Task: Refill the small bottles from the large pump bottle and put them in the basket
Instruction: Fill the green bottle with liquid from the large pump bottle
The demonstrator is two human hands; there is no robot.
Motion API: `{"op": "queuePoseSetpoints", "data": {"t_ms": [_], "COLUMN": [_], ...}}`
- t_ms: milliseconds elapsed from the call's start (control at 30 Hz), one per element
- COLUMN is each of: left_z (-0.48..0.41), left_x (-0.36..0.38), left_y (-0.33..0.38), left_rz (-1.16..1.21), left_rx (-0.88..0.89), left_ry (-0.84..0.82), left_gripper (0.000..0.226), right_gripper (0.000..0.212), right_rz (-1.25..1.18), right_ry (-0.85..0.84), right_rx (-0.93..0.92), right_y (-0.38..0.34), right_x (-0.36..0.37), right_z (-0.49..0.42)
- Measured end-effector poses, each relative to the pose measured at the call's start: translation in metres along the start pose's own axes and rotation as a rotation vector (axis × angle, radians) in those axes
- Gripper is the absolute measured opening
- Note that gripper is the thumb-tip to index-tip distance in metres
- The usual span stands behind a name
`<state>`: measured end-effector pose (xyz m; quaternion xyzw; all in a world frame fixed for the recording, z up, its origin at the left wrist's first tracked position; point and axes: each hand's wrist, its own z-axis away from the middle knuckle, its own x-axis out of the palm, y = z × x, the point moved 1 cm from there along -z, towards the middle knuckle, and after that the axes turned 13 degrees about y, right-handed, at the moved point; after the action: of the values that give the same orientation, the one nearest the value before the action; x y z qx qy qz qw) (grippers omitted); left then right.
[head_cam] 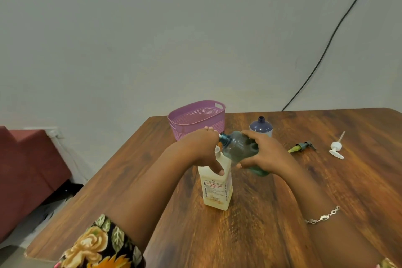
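white bottle (217,189): neck mostly covered by left hand (202,150); fine label print too small to read.
teal bottle (238,148): motion-blurred; far side and base under right hand (265,154).
dark blue bottle (261,126): lower body behind right hand.
basket (195,113): lower front wall behind left hand.
table (326,180): cut by right and bottom frame edges.
cable (326,50): runs out at upper right corner.
red seat (26,169): cut by left edge.

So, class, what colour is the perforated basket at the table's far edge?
The basket is pinkish purple, clearest in the head view.
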<state>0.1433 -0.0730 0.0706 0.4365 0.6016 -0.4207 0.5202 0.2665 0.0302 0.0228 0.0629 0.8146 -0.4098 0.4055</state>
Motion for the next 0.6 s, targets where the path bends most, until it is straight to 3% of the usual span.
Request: {"op": "queuePoseSetpoints", "data": {"t_ms": [400,600], "left_z": [0.010,0.005], "left_x": [0.012,0.000], "left_y": [0.001,-0.003], "left_rz": [-0.018,0.039], "left_rx": [0.013,-0.003], "left_ry": [0.047,0.057], "left_gripper": [0.092,0.080], "right_gripper": [0.084,0.083], "right_rz": [0.001,-0.033], "right_ry": [-0.017,0.003], "right_rx": [-0.003,-0.012], "right_y": [0.004,0.003], "right_x": [0.005,0.002], "right_z": [0.002,0.001]}}
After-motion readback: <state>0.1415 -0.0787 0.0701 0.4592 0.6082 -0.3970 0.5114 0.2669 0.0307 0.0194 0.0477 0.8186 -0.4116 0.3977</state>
